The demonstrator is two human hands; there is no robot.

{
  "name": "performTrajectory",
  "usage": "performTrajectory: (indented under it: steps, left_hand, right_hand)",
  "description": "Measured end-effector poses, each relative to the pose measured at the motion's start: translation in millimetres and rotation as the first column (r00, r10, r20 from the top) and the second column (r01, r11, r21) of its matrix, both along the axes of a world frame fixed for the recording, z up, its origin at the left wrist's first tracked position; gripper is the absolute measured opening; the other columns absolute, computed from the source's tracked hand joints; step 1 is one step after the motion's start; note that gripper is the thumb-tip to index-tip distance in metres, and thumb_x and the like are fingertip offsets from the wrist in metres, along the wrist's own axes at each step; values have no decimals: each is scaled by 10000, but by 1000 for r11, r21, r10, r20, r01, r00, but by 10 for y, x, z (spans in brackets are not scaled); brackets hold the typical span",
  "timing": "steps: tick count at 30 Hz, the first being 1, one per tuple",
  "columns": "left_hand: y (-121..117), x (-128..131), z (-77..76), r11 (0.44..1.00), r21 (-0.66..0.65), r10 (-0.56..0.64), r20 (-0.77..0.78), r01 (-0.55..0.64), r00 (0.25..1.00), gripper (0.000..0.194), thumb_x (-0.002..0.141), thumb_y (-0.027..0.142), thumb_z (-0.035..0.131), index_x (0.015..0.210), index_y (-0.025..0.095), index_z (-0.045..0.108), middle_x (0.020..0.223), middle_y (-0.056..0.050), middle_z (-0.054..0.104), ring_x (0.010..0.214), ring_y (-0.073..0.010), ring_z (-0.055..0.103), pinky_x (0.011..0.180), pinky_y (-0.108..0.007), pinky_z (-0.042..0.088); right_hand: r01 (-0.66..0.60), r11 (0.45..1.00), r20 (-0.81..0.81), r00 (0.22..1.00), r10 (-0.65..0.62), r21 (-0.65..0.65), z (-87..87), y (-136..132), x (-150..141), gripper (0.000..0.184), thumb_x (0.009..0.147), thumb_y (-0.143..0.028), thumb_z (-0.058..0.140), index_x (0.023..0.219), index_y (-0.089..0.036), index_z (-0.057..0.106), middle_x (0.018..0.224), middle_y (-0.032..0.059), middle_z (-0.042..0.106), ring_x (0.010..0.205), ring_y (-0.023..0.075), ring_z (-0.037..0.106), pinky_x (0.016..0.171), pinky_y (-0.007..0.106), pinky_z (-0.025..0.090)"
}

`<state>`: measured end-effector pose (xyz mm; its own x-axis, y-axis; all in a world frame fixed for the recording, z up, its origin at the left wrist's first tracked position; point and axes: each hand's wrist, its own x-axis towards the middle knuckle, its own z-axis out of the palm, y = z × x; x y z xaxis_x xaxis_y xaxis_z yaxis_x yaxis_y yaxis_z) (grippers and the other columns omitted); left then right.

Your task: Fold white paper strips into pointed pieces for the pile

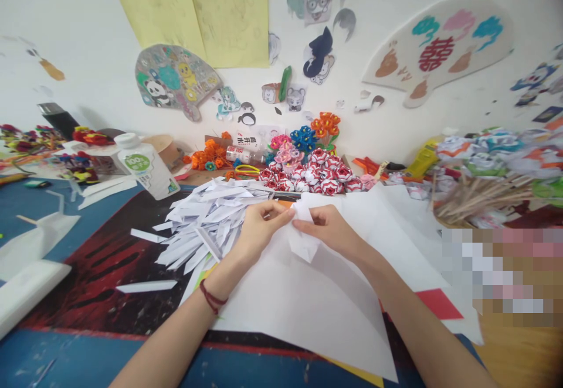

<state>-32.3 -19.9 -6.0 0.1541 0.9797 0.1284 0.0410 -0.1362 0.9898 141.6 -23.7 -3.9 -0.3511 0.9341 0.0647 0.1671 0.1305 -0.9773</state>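
Between my two hands is a small folded piece of white paper [304, 246], held above large white sheets [325, 312]. My left hand [264, 224] pinches its upper left edge between thumb and fingers; a dark red cord circles that wrist. On the other side, my right hand [325, 224] grips the paper with the thumb in front and fingers curled behind. The lower end of the paper hangs down in a folded point. Just left of my left hand lies a heap of folded white paper strips [211, 218]; one loose strip [147, 286] rests apart on the dark mat.
A white bottle [145, 165] stands at the back left. Red-and-white paper flowers [316, 174] and blue flowers [303, 139] line the wall. Wooden sticks [468, 200] lie at the right. A red sheet [440, 304] shows under the white paper, on a dark mat [101, 282].
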Motion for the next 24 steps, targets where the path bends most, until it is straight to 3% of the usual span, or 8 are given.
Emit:
performTrajectory:
  steps: [11, 24]
  left_hand:
    - [-13, -9, 54, 998, 57, -23, -30, 25, 999, 278, 727, 408, 686, 691, 136, 643, 664, -13, 602, 592, -99, 490, 527, -211, 355]
    - [16, -36, 16, 989, 140, -32, -158, 54, 987, 259, 811, 397, 608, 805, 142, 655, 741, -31, 619, 680, -126, 529, 605, -233, 397]
  right_hand:
    - [30, 1000, -54, 998, -30, 2, 19, -9, -20, 312, 724, -442, 673, 642, -143, 647, 620, -4, 582, 548, 117, 506, 487, 221, 362]
    - [-11, 1000, -22, 1000, 11, -10, 9, -18, 13, 279, 752, -364, 654, 612, -125, 626, 557, -8, 505, 508, 98, 441, 474, 226, 310]
